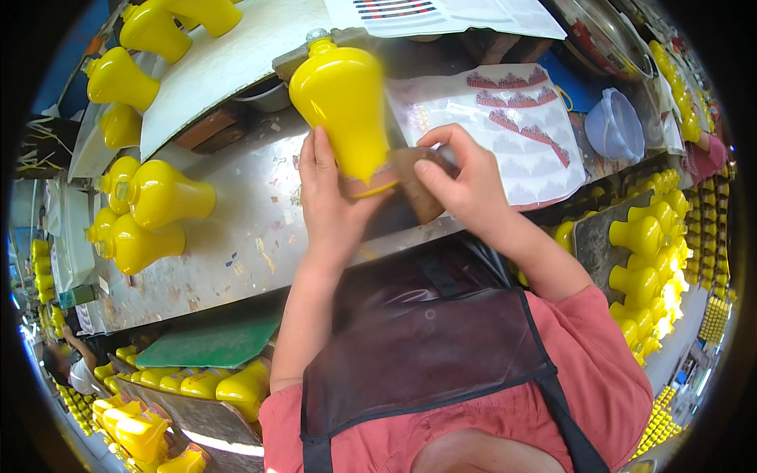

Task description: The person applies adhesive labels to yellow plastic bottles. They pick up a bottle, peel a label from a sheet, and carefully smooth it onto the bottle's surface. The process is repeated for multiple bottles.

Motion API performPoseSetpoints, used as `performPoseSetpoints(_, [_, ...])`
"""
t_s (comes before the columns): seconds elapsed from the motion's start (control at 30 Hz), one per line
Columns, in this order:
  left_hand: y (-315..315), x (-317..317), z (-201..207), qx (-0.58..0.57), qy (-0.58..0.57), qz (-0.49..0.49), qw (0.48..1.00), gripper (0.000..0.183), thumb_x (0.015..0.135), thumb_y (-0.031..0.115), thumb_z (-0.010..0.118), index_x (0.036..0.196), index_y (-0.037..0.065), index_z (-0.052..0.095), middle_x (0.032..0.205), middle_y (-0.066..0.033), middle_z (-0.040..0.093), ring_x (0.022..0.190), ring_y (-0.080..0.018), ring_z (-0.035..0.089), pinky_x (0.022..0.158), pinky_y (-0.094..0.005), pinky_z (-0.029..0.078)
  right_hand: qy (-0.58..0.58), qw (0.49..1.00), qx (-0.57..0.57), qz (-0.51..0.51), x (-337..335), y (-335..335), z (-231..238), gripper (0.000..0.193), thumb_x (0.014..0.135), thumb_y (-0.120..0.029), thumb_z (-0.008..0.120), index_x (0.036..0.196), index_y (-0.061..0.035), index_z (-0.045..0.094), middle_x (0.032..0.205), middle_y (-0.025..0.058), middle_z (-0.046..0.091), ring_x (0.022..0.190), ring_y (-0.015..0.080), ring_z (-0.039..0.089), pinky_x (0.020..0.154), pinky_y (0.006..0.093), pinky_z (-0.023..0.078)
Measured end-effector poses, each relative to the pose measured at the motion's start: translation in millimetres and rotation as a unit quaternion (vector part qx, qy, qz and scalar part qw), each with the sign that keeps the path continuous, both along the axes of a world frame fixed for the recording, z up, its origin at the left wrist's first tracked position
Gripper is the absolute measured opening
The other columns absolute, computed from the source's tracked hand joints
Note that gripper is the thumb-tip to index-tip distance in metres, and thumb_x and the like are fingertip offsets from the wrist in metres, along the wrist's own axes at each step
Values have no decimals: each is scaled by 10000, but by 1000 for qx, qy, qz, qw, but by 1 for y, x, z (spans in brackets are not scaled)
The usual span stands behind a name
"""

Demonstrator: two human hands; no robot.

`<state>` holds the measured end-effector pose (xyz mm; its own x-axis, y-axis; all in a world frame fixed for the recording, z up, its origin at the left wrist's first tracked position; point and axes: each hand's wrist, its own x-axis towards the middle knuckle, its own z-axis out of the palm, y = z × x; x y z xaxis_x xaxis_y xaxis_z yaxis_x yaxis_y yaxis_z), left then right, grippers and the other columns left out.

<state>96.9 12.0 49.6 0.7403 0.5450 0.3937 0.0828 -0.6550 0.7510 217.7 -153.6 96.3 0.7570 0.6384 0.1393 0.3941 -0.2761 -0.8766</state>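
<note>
A glossy yellow bottle [339, 98] with a clear neck stands tilted in front of me over the metal worktop. My left hand [325, 201] supports it low down, fingers along its left side and thumb under the base. Around the lower end runs a reddish patterned band [364, 183]. In my right hand [465, 185] a flat brown scraper-like piece [418, 185] is pinched between thumb and fingers, its edge against the band. Beside my right hand lies a white decal sheet [512, 150] with several reddish scalloped strips.
Several yellow bottles [169, 193] lie on the left of the worktop [244, 260]. A pale blue bucket [613, 126] stands at the right, below a metal basin [611, 35]. Boards of yellow bottles [650, 236] line the right side. A green board [206, 340] sits at lower left.
</note>
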Motion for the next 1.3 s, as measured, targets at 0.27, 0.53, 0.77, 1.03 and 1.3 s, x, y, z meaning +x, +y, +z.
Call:
performPoseSetpoints(0.27, [2, -7, 3, 31, 12, -15, 999, 1023, 739, 83, 863, 1615, 83, 335, 1565, -212, 371, 1360, -339, 490, 1016, -388, 505, 112, 994, -5, 15, -7, 8, -8, 225, 951, -143, 683, 1131, -28, 612, 901, 44, 671, 777, 63, 603, 684, 249, 507])
performPoseSetpoints(0.53, [-5, 0, 2, 93, 28, 43, 994, 1049, 730, 51, 889, 1621, 98, 339, 1578, -194, 354, 1343, -311, 495, 1005, -372, 523, 64, 994, -79, 38, -11, 3, -6, 233, 945, -140, 689, 1135, -31, 607, 951, 38, 666, 836, 89, 610, 718, 264, 502])
performPoseSetpoints(0.77, [0, -2, -1, -6, 15, 20, 1000, 1014, 733, 110, 897, 1596, 64, 366, 1561, -227, 382, 1300, -363, 541, 1040, -415, 508, 13, 999, 31, 40, -15, 9, -7, 253, 932, -244, 657, 1119, -81, 605, 864, 197, 713, 783, 409, 706, 707, 461, 548])
performPoseSetpoints(1.03, [5, -4, -1, -10, -4, -12, 1000, 1060, 755, 51, 887, 1634, 64, 293, 1521, -166, 448, 1209, -251, 605, 907, -338, 548, 52, 999, 3, 15, -7, 5, -9, 232, 955, -161, 685, 1148, -53, 615, 819, 42, 682, 764, 84, 621, 700, 273, 506])
performPoseSetpoints(1.3, [1, -3, -6, -15, 2, -9, 1000, 1058, 791, 71, 888, 1637, 38, 254, 1441, -155, 536, 1157, -238, 659, 933, -329, 558, -303, 947, -20, 104, 13, 23, 24, 205, 856, -140, 775, 1060, -137, 761, 784, 99, 700, 666, 281, 677, 594, 377, 533])
